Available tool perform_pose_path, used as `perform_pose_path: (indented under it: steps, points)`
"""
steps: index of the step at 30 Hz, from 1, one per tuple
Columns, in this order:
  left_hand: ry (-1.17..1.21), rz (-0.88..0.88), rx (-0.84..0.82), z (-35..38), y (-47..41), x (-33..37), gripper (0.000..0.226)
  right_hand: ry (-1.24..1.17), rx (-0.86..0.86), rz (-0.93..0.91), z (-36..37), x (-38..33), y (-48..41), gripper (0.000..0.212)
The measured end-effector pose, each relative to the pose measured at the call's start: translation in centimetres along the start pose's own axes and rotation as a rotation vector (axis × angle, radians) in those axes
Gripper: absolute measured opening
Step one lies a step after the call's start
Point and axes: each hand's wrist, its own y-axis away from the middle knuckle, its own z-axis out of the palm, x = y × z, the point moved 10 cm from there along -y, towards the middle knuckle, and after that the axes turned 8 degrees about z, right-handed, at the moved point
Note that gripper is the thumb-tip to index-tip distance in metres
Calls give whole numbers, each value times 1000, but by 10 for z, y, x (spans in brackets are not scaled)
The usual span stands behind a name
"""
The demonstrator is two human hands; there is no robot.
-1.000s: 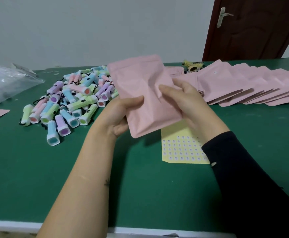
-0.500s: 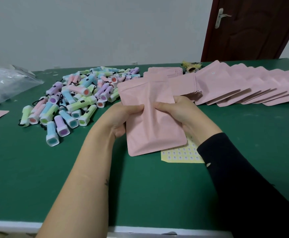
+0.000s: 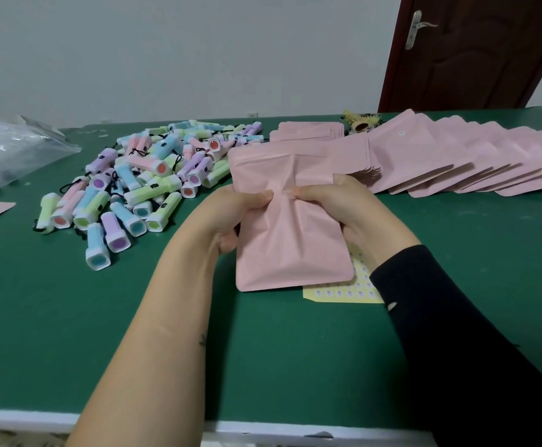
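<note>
One left hand [image 3: 234, 214]; one right hand [image 3: 334, 201]; one pink pouch [image 3: 289, 246] held; one yellow sticker sheet [image 3: 344, 293]; one clear plastic bag [image 3: 11, 156]; heaped torches [image 3: 153, 182] and fanned pouches [image 3: 424, 156], too many to count.

Yellow sticker sheet [image 3: 353, 290] mostly under pink pouch [image 3: 292, 240]; sticker print illegible.

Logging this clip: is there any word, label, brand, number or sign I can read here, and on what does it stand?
No readable text in this view.
Sticker sheet: rows of tiny printed marks, too small to read.
Round sticker on the row of pouches: blurred, unreadable.
Pink pouch in the hands: no print shows.
Flashlights: dark patches only, no lettering made out.
</note>
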Motion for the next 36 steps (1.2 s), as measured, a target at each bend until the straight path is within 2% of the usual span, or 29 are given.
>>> perform_pose_path:
  steps: [5, 9, 12, 16, 20, 24, 31, 36]
  points:
    - [18, -7, -100, 9, 3, -2, 19, 28, -11, -48, -1, 1, 2, 21]
    - [47, -39, -134, 9, 5, -3, 24, 78, 41, -46, -3, -1, 1, 29]
    - [68, -31, -130, 11, 5, -2, 25, 65, 47, -52, -4, -1, 2, 18]
    - [100, -22, -116, 14, 5, -3, 29, 50, 44, -57, -3, 0, 2, 27]
    - [25, 107, 42, -3, 2, 9, 34, 122, 20, -76, 5, -2, 3, 19]
    - [-32, 237, 186, -26, 2, 24, 26, 160, 19, -75, 5, -4, 5, 19]
    - [-165, 451, 268, -40, 12, 52, 12, 124, 42, -85, -2, -8, 8, 17]
    - [-534, 571, 236, -29, 17, 69, 21, 213, 90, -84, -12, -10, 7, 23]
